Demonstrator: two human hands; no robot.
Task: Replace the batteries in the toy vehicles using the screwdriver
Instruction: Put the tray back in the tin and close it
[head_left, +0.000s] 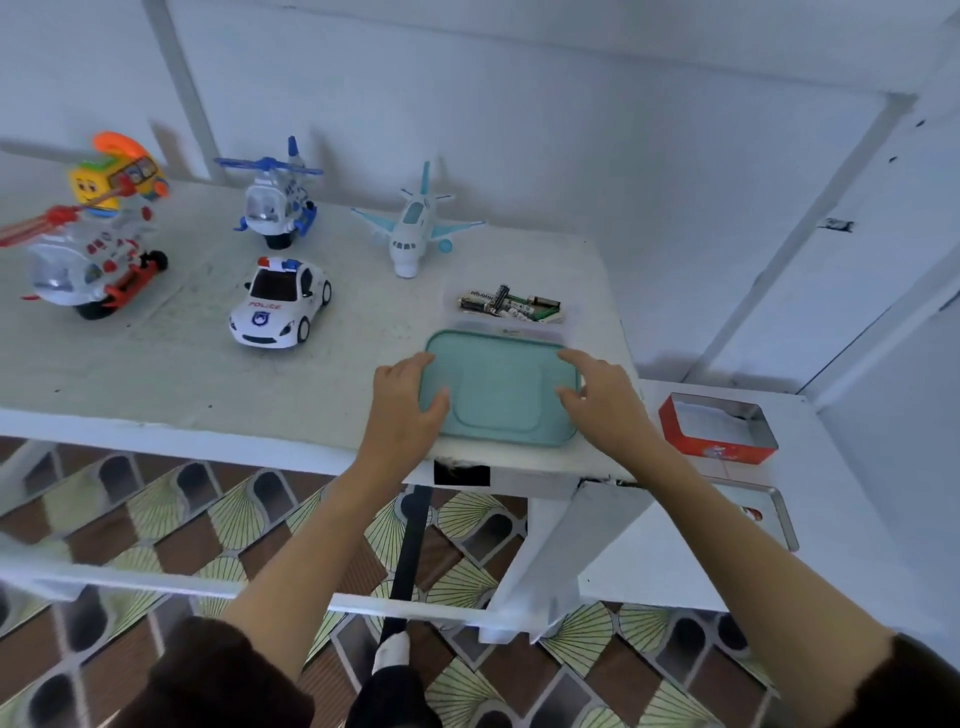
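— What are the hands doing?

— From the head camera: both hold a teal lid (501, 395) lying flat at the near edge of a white table (182, 364). The left hand (408, 408) grips the lid's left edge, thumb curled on top. The right hand (602, 400) grips the right edge, thumb and forefinger laid over the top.

— Where are the batteries?

— Just beyond the lid, past both sets of fingertips, a clear container (511, 306) holds a loose heap of batteries (511, 304). The lid's far edge nearly touches it.

— And the toys?

— All beyond and left of the left hand. Nearest is a white police car (280, 304). Behind it stands a blue-and-white helicopter (278, 200). A pale blue-and-white airplane (415, 228) sits behind the batteries. Far left is a red-and-white helicopter (88, 260), with a yellow toy phone (117, 174) behind it.

— Any other containers?

— Right of the right hand, on a lower shelf, sits an open red tin (719, 428); its inside looks white, contents unclear. Its flat lid (769, 514) lies nearer.

— A screwdriver?

— I cannot make one out.
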